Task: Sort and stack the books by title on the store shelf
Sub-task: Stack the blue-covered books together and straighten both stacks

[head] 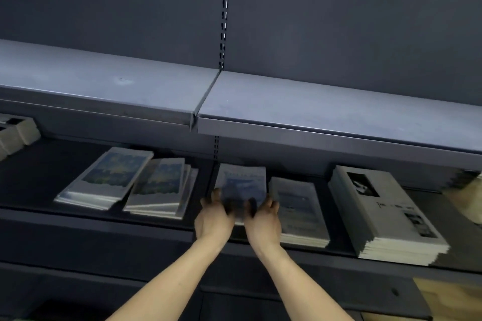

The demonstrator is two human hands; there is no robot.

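I'm looking at a shop, prob. a bookstore. Dark grey metal gondola shelving w/ a slotted upright between bays, typical retail fixture. The lower shelf carries flat stacks of identical books, several copies per title, laid out like stock, e.g. the grey-cover stack at right.

Head camera looks forward, slightly blurred, close to the shelf.
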